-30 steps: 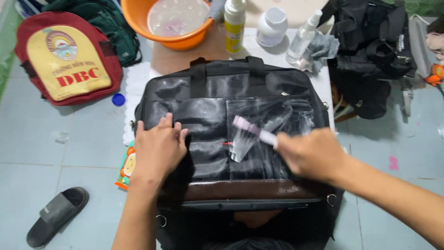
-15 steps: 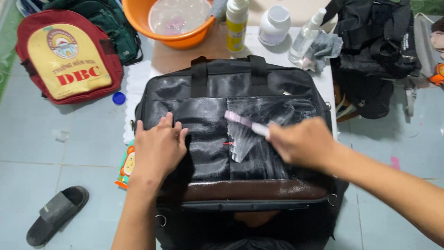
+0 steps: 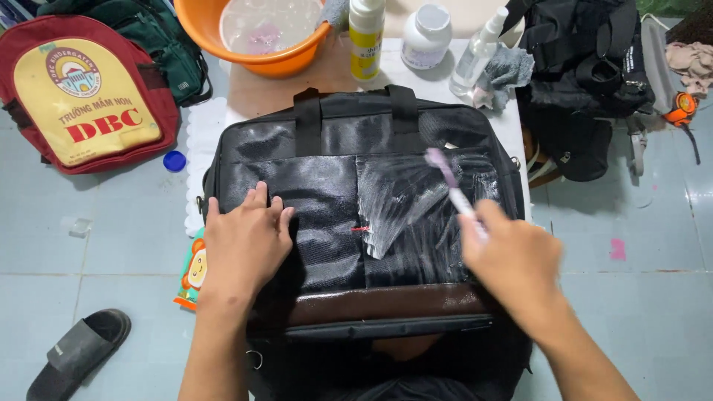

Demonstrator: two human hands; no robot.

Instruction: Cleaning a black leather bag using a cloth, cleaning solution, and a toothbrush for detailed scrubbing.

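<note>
Left hand [image 3: 241, 249] is lying spread flat, pinning the soft, soapy-slick black bag [image 3: 356, 215]; right hand [image 3: 512, 260] is gripping the light toothbrush [image 3: 453, 189] by its handle.

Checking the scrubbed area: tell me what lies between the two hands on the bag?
Head view: wet black bag panel with a small red zipper pull, between left hand and right hand.

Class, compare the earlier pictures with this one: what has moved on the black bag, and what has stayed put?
The right hand has swung the toothbrush from lying across the foamy pocket to pointing up toward the handles, head farther right. The left hand stays pressed flat on the black bag.
</note>
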